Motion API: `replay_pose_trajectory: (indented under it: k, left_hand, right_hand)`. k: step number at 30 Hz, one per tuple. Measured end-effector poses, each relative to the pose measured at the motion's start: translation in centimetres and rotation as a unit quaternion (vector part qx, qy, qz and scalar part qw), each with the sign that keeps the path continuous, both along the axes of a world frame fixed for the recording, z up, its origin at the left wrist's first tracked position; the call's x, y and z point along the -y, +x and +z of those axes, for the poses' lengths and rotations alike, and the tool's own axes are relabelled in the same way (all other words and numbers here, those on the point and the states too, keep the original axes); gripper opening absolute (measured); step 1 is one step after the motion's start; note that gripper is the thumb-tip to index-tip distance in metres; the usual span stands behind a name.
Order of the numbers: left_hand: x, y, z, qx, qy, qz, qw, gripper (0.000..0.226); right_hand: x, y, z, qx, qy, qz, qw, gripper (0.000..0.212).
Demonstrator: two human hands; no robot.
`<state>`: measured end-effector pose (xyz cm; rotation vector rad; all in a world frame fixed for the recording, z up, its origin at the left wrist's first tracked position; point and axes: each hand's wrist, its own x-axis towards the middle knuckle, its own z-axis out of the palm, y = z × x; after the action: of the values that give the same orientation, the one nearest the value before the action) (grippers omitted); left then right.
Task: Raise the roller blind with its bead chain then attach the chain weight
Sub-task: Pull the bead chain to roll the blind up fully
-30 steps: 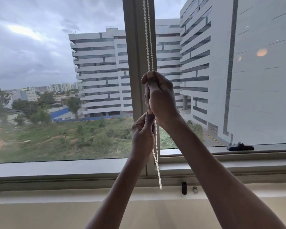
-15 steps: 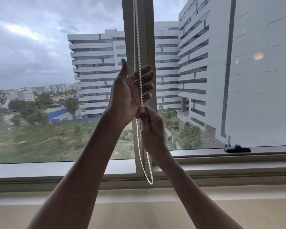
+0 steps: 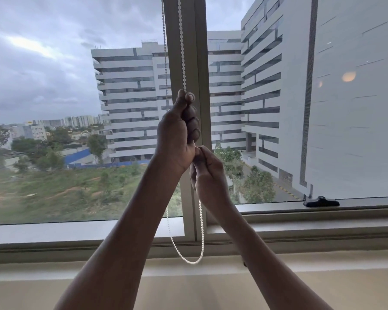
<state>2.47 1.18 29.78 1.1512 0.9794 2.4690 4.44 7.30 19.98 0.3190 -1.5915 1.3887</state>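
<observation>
Since half a second ago, the left hand has gone from open to a tight fist on the bead chain, just above the right hand, which pinches the same strand by the window post. That looks like hand-over-hand pulling — the blind is probably still going up. Two hands, one chain loop, two strands; no weight shows — one black latch sits on the sill.
</observation>
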Motion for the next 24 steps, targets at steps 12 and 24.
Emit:
replay_pose_trajectory:
  k: [12,24]
  left_hand:
    - [-1.1,1.4,-4.0,0.009,0.037,0.049,0.998,0.035]
    - [-2.3,1.8,-9.8,0.039,-0.012,0.067,0.997,0.053]
  right_hand:
    - [-1.9,1.8,5.1,0.062,-0.079,0.086,0.991,0.044]
    - [-1.6,2.2,9.4,0.076,-0.128,0.227,0.962,0.032]
